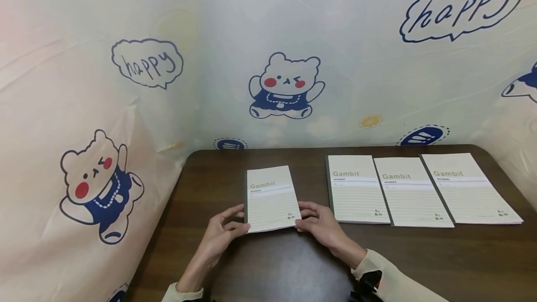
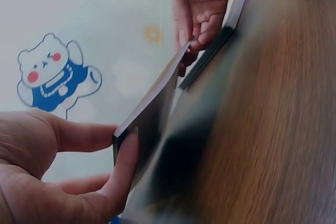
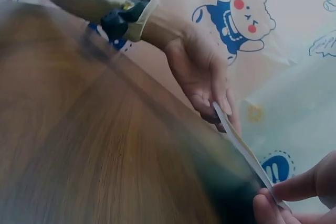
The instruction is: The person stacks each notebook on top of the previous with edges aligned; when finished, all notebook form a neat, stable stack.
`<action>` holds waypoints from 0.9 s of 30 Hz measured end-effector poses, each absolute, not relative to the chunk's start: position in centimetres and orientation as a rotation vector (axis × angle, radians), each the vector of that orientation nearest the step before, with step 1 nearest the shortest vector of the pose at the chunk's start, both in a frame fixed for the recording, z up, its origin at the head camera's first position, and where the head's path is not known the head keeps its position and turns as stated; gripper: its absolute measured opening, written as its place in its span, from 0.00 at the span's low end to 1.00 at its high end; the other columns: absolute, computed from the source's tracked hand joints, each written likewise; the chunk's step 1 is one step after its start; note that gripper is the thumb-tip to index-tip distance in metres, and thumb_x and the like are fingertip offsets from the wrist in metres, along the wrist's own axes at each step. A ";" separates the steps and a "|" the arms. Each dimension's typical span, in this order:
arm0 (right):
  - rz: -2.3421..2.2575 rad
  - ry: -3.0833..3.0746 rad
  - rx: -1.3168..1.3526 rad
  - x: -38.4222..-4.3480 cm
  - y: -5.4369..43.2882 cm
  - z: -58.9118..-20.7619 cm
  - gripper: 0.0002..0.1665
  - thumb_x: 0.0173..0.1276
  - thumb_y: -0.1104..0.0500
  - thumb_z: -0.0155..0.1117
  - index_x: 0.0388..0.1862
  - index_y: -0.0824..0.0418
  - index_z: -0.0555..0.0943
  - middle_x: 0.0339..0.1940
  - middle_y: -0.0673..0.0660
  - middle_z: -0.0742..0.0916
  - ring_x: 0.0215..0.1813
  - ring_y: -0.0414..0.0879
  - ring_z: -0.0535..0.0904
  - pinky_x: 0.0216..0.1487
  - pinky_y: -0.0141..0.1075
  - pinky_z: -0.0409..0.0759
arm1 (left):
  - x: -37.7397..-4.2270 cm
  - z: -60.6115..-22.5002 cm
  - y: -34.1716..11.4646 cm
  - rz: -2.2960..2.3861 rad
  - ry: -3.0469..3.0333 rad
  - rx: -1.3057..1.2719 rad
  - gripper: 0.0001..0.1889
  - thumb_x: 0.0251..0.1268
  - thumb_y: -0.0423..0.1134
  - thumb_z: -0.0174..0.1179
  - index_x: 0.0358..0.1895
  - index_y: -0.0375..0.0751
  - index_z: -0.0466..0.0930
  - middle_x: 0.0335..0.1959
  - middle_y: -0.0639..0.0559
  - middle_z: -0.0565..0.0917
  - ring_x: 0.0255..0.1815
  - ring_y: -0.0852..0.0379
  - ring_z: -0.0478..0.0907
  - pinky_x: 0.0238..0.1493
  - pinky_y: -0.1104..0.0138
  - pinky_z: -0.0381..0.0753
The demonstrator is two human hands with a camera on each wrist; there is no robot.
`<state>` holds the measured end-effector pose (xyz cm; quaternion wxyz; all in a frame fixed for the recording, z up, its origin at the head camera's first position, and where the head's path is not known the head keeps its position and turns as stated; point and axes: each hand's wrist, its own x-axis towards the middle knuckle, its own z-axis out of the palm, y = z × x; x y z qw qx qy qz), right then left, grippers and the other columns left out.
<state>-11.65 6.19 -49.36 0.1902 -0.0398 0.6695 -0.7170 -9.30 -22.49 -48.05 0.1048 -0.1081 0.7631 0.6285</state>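
Note:
A white "Gambit" notebook [image 1: 271,202] with a dark spine is held at the left-middle of the table, its cover facing up. My left hand [image 1: 219,233] pinches its lower left corner, thumb on one face and fingers on the other. At the lower right corner my right hand [image 1: 322,228] grips it between thumb and fingers. From the left wrist the notebook [image 2: 149,108] appears edge-on and tilted, its near end raised off the wood. The right wrist view also has its thin edge [image 3: 244,153] between both hands. Whether its far edge touches the table is unclear.
Three matching notebooks lie side by side at the right: a left one [image 1: 358,199], a middle one [image 1: 413,199] and a right one [image 1: 470,199]. They rest on a dark brown wooden table [image 1: 474,264]. A printed cloth [image 1: 218,83] hangs behind and along the left side.

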 end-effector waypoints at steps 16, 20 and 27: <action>-1.983 2.262 -0.169 -10.7 13.6 -48.0 0.34 0.68 0.71 0.70 0.72 0.74 0.72 0.53 0.72 0.86 0.43 0.38 0.89 0.45 0.29 0.87 | -10.7 -48.3 -15.8 1.970 2.171 -0.006 0.37 0.57 0.25 0.75 0.72 0.37 0.75 0.64 0.33 0.75 0.49 0.49 0.87 0.41 0.71 0.87; -1.939 2.421 -0.224 -10.3 15.8 -47.8 0.32 0.68 0.70 0.70 0.70 0.74 0.75 0.51 0.71 0.87 0.43 0.35 0.88 0.44 0.27 0.87 | -11.6 -48.7 -13.5 1.980 2.167 0.088 0.36 0.57 0.25 0.75 0.72 0.37 0.75 0.63 0.33 0.76 0.49 0.48 0.87 0.43 0.71 0.87; -1.852 2.584 -0.195 -10.1 19.9 -48.0 0.32 0.67 0.71 0.71 0.70 0.74 0.75 0.50 0.71 0.88 0.42 0.34 0.87 0.43 0.25 0.86 | -12.8 -50.0 -9.2 1.951 2.176 0.260 0.36 0.59 0.25 0.74 0.73 0.32 0.73 0.61 0.31 0.76 0.49 0.47 0.86 0.45 0.72 0.87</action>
